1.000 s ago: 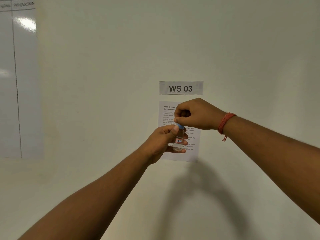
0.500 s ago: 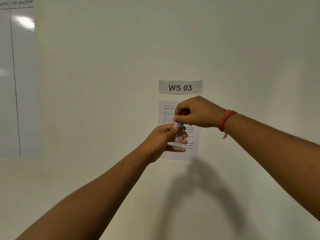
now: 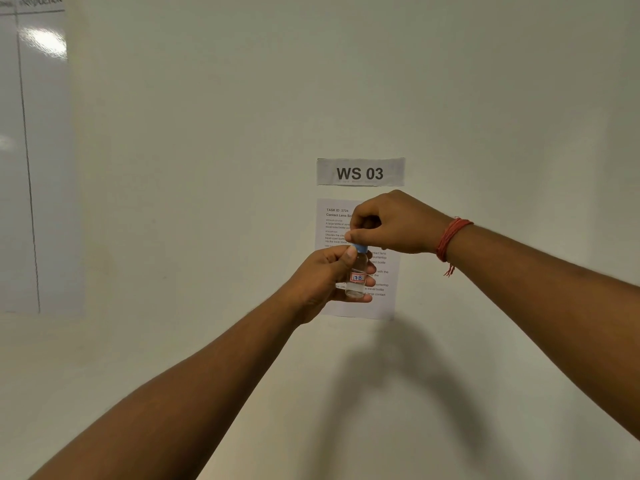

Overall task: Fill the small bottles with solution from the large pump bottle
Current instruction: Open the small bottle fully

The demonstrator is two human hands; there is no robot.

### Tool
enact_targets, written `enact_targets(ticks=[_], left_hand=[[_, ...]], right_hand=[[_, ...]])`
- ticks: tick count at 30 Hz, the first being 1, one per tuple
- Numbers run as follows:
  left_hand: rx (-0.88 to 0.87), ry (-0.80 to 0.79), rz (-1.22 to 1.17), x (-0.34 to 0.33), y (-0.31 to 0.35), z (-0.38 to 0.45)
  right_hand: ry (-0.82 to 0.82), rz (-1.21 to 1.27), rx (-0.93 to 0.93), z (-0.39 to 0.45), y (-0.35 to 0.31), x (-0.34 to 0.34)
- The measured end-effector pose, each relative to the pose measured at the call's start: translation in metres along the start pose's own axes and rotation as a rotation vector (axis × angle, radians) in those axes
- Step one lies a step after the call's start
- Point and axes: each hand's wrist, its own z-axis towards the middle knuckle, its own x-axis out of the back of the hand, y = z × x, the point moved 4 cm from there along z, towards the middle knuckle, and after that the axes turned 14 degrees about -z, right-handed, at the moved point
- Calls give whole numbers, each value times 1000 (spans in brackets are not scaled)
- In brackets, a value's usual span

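I hold a small clear bottle (image 3: 357, 277) upright in front of the wall, raised at arm's length. It bears a small label reading "17B" and has a blue cap (image 3: 361, 248). My left hand (image 3: 327, 278) wraps around the bottle's body, thumb up near its neck. From above, my right hand (image 3: 391, 223) pinches the blue cap with its fingertips; a red thread band circles that wrist. The large pump bottle is not in view.
A paper sign reading "WS 03" (image 3: 360, 172) and a printed task sheet (image 3: 334, 220) are stuck on the pale wall behind my hands. A glossy whiteboard (image 3: 31, 150) hangs at the far left. My arms' shadow falls on the wall below.
Both hands stay on the bottle and cap in nearly the same place; the right hand's fingers shift slightly on the cap.
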Motion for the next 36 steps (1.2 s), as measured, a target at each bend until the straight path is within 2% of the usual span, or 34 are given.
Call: enact_targets(ticks=[27, 36], left_hand=[[4, 9, 20, -2, -1, 0], [3, 10, 17, -5, -3, -1]], right_hand=[[18, 92, 0, -5, -3, 3], [74, 148, -9, -10, 0, -4]])
